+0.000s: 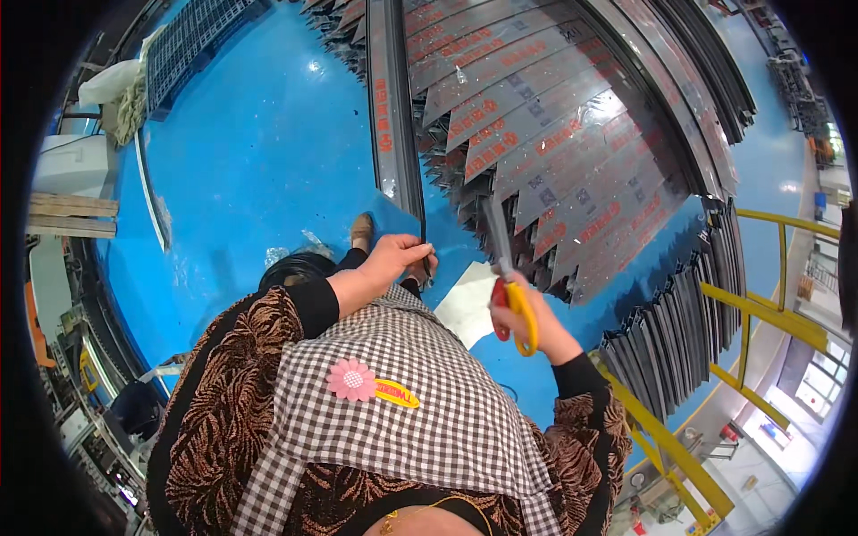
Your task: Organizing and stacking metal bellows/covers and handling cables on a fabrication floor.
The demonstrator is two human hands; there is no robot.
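In my right hand [543,323] is a pair of scissors [516,302] with red and yellow handles. Their grey blades point up and away; whether they are parted is hard to tell. The fingers of my left hand [386,264] are pinched on the end of a thin black strip [424,230]. That strip runs along the right side of a long grey profile [386,134], whose pointed near end lies just beyond the left hand. The scissors are apart from the strip, to its right.
A large stack of grey profiles [572,152] with red-printed film and pointed ends fills the far right. More dark profiles [670,339] stand by a yellow rail frame [769,317]. Blue floor [259,134] spreads left, with a dark grid pallet [192,58] and wooden boards [71,216].
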